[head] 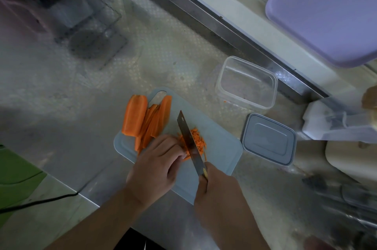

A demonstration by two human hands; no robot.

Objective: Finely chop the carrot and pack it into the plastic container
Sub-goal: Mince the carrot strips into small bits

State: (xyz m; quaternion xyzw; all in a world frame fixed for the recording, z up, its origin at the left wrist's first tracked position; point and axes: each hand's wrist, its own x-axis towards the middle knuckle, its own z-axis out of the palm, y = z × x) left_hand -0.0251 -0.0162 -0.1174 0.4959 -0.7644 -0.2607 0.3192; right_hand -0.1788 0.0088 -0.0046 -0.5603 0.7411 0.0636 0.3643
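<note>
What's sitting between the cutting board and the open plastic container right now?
In the head view, almost nothing: bare metal counter separates the cutting board from the plastic container, apart from one small stray carrot bit by the container's near wall.

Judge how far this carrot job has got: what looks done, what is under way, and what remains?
Done: a small chopped pile lies on the cutting board, and the carrot is already cut into slabs and strips. Under way: the right hand holds the knife across strips that the left hand steadies. Left: most slabs remain unchopped, and the plastic container holds no carrot, its lid beside it.
</note>
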